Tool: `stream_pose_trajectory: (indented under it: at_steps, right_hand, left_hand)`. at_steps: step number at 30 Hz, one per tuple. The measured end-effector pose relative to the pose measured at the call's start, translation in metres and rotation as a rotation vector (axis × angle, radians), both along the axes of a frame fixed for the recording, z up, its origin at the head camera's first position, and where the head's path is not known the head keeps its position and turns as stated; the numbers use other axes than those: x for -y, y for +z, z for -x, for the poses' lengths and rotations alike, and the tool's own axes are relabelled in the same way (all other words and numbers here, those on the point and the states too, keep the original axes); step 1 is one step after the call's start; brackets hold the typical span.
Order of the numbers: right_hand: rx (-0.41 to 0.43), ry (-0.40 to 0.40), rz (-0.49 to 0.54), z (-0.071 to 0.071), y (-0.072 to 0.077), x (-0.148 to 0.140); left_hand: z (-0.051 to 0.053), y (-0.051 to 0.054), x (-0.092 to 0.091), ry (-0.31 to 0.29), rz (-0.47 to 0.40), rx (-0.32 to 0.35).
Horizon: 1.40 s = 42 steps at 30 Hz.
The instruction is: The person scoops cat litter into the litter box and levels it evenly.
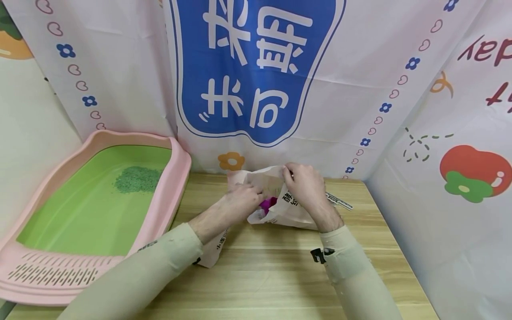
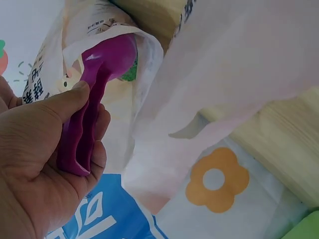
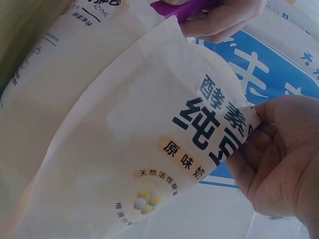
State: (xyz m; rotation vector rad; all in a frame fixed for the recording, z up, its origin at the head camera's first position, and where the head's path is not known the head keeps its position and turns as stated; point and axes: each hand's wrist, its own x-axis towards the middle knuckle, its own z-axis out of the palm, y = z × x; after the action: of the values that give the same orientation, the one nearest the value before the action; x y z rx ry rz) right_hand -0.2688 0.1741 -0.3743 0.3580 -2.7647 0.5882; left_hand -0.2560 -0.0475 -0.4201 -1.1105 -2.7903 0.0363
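A purple scoop (image 2: pixel 113 56) is gripped by its handle in my left hand (image 1: pixel 245 199), thumb on one side and fingers round the other. Its rounded head lies at the mouth of a white printed bag (image 3: pixel 109 134), with some green pellets (image 2: pixel 129 73) showing beside it. In the right wrist view, my right hand (image 3: pixel 281 154) pinches the bag's edge. The head view shows the bag lying on the table with its mouth toward the left hand. A second white printed piece, bag or flap (image 1: pixel 212 253), sits partly under my left forearm.
On the left stands a pink litter tray (image 1: pixel 182 166) with a green inside and a patch of green pellets (image 1: pixel 138 179). A black-and-white strip (image 1: pixel 339 201) pokes out behind the right hand. A printed cloth (image 1: pixel 340 106) hangs behind the wooden table (image 1: pixel 272 271).
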Motion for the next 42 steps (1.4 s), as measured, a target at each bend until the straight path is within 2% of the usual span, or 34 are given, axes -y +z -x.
stream_pose_trajectory:
  at_steps: [7, 10, 14, 16, 17, 19, 23, 24, 26, 32, 42]
  right_hand:
    - [-0.007, 0.005, -0.002, 0.0, -0.001, 0.001]
    - [-0.016, 0.007, -0.004, -0.001, -0.001, 0.001]
    - [-0.019, 0.016, 0.009, -0.001, -0.002, 0.003]
    - [-0.02, 0.021, 0.015, -0.001, -0.002, 0.003]
    - [-0.02, 0.023, 0.018, -0.001, -0.002, 0.003]
    - [-0.022, 0.026, 0.021, -0.001, -0.003, 0.003]
    - [-0.031, 0.029, 0.021, 0.0, -0.003, 0.004]
    - [-0.033, 0.029, 0.021, 0.0, -0.003, 0.004]
    - [-0.039, 0.031, 0.015, 0.001, -0.004, 0.004]
    - [-0.028, 0.036, 0.012, 0.0, -0.003, 0.005]
    - [-0.015, 0.032, 0.032, 0.001, -0.005, 0.005]
  left_hand:
    - [0.003, -0.005, -0.003, 0.013, -0.069, 0.044]
    - [0.014, -0.026, -0.004, -0.029, -0.127, 0.01]
    - [0.015, -0.037, -0.009, -0.057, -0.194, 0.031]
    - [0.01, -0.033, -0.012, -0.041, -0.214, 0.068]
    - [0.007, -0.031, -0.014, -0.035, -0.223, 0.061]
    - [0.008, -0.035, -0.017, -0.017, -0.226, 0.058]
    - [0.029, -0.066, -0.022, -0.024, -0.26, 0.001]
    - [0.033, -0.072, -0.023, -0.025, -0.271, 0.007]
    - [0.042, -0.085, -0.025, -0.046, -0.305, -0.022]
    - [0.038, -0.081, -0.034, -0.029, -0.356, -0.011]
    - [0.04, -0.085, -0.048, 0.033, -0.28, -0.083]
